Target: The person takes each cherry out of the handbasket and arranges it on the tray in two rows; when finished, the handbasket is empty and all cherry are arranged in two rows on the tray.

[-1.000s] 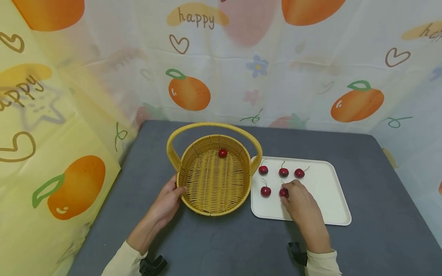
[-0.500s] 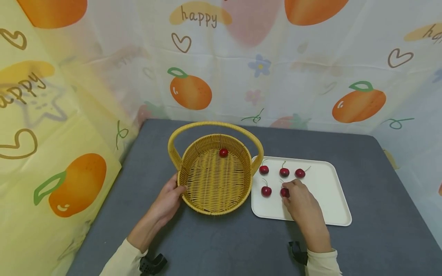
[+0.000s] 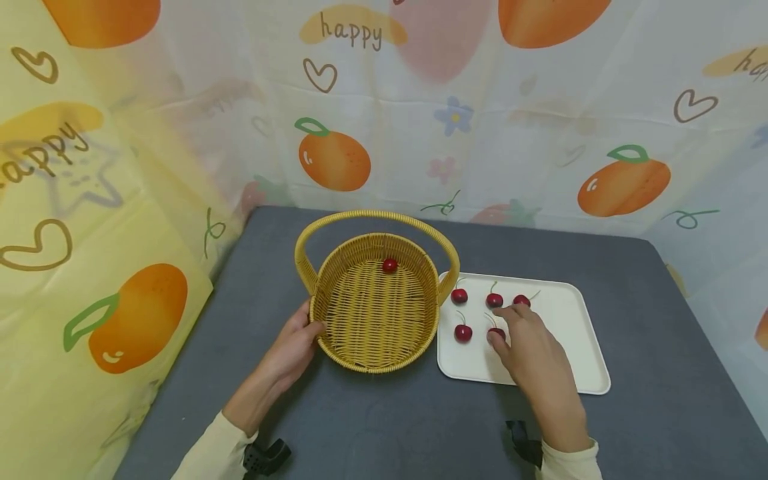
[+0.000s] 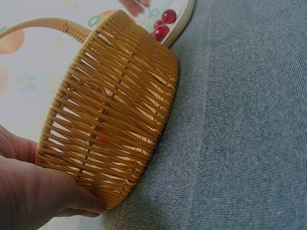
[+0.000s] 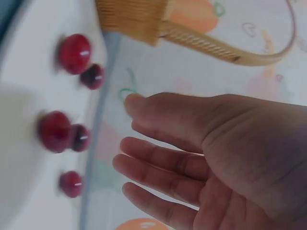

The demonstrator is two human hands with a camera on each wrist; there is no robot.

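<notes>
My left hand (image 3: 294, 347) grips the left rim of a round yellow wicker basket (image 3: 375, 357), thumb over the edge and fingers on the outer wall. One red cherry (image 3: 389, 266) lies inside, toward the back. In the left wrist view the basket's woven side (image 4: 110, 105) is tilted across the picture. My right hand (image 3: 543, 357) hovers over a white tray (image 3: 576, 360), thumb and fingers spread, holding nothing. Just beside the thumb tip is a stemmed cherry (image 3: 497, 333), partly covered. The right wrist view shows straight fingers (image 5: 163, 177) apart from the cherries (image 5: 55, 132).
Several cherries sit in two rows on the tray, among them a front-left cherry (image 3: 463, 333) and a back-left cherry (image 3: 459, 296). The basket's arched handle (image 3: 377, 214) overlaps the tray's left edge. A grey table (image 3: 384, 427) ends at a printed cloth (image 3: 510, 120) behind.
The right thumb and fingers have spread off the front cherry, which stays on the tray. That hand has shifted slightly right. My left hand keeps its grip on the basket.
</notes>
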